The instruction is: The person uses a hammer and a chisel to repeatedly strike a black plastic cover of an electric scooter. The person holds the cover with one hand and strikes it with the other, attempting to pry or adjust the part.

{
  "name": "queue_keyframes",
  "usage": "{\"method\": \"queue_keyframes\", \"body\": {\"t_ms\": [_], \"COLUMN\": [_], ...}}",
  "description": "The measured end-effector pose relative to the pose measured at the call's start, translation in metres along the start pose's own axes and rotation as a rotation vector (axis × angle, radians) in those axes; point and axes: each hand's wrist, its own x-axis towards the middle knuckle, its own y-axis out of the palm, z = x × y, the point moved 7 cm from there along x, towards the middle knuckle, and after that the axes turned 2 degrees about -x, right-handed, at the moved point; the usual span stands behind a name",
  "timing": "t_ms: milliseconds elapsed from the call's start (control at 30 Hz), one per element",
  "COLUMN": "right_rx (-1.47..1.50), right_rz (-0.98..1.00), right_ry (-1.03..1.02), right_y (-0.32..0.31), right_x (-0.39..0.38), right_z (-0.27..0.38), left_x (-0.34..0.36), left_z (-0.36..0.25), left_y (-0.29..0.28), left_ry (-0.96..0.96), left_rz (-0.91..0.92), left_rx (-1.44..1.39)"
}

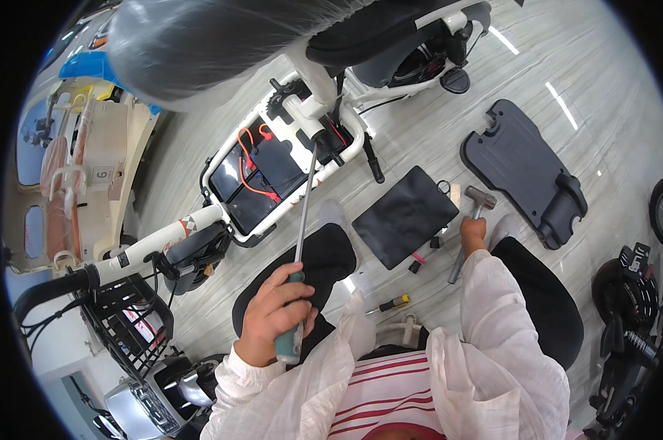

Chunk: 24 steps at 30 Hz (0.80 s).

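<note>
My left hand (267, 317) is closed round the green handle of a long screwdriver (306, 220). The shaft slopes up to the black fitting under the seat tube of a white electric bike (307, 110), where the tip seems to rest. Wrapped round the handle of a hammer (481, 196), my right hand (474, 235) is low near the floor beside my foot. In the bike's open frame sit black batteries (272, 165) joined by orange wires. A black rubber mat or pouch (406, 216) lies between my feet and the bike.
A black plastic cover (526, 169) lies on the floor at the right. A yellow-and-black screwdriver (392, 303) is on the floor near me. The bike's plastic-wrapped seat (214, 51) juts in overhead. Other vehicles stand at both sides, including a beige one (111, 147) at left.
</note>
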Motion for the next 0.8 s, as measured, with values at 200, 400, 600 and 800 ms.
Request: {"method": "queue_keyframes", "body": {"t_ms": [200,400,600,800], "right_rx": [0.239,0.249,-0.019,-0.129], "right_rz": [0.232,0.589,0.783,0.826], "right_ry": [-0.372,-1.211,-1.741,-1.802], "right_y": [-0.067,-0.203,-0.283,-0.27], "right_x": [-0.093,-0.31,-0.485,-0.518], "right_z": [0.079,0.19,0.156,0.131], "left_x": [-0.02,-0.026,-0.034,-0.033], "left_z": [0.01,0.008,0.017,0.009], "left_y": [-0.01,-0.016,-0.015,-0.011], "left_ry": [0.041,0.113,0.096,0.09], "left_rz": [-0.089,-0.143,-0.178,-0.206], "left_rx": [-0.036,-0.081,-0.164,-0.141]}}
